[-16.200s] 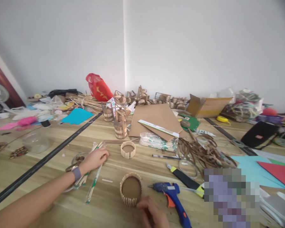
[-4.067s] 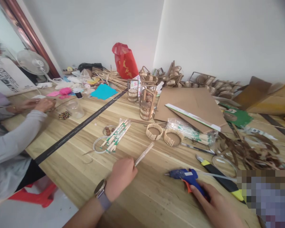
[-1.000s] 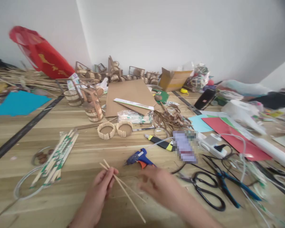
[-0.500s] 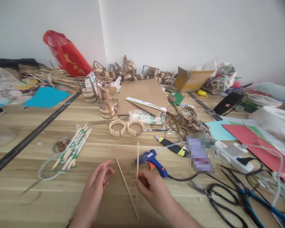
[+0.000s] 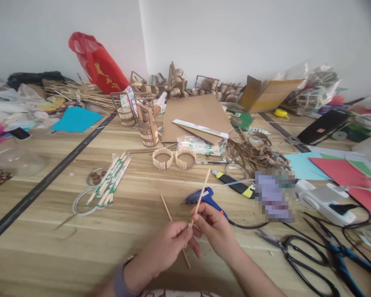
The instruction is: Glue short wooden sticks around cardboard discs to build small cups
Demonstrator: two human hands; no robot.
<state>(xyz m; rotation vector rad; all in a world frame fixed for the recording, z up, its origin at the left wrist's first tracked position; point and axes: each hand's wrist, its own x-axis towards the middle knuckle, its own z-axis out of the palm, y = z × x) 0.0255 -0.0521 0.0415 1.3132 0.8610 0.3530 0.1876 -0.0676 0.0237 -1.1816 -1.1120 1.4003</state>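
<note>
My right hand (image 5: pixel 216 227) pinches a thin wooden chopstick (image 5: pixel 203 187) that slants up and to the right. My left hand (image 5: pixel 168 244) is closed at the chopstick's lower part, thumb against fingers, close to the right hand. A second chopstick (image 5: pixel 166 207) lies on the table, partly hidden under my left hand. Just beyond the right hand is a blue hot glue gun (image 5: pixel 209 199). Two small round stick-walled trays, one on the left (image 5: pixel 162 167) and one on the right (image 5: pixel 185 166), stand side by side farther back.
Wrapped chopsticks (image 5: pixel 109 181) lie at left beside a coil of white tubing (image 5: pixel 74 206). A utility knife (image 5: pixel 233 183), black-handled scissors (image 5: pixel 306 258), pliers (image 5: pixel 335 247) and a power strip (image 5: pixel 324 202) are at right. Cardboard (image 5: pixel 194 109) and brown strips (image 5: pixel 253 152) lie farther back.
My left hand has moved right from its open pose and closed on the chopstick. The held chopstick has tilted rightward. The camera view has shifted a little left.
</note>
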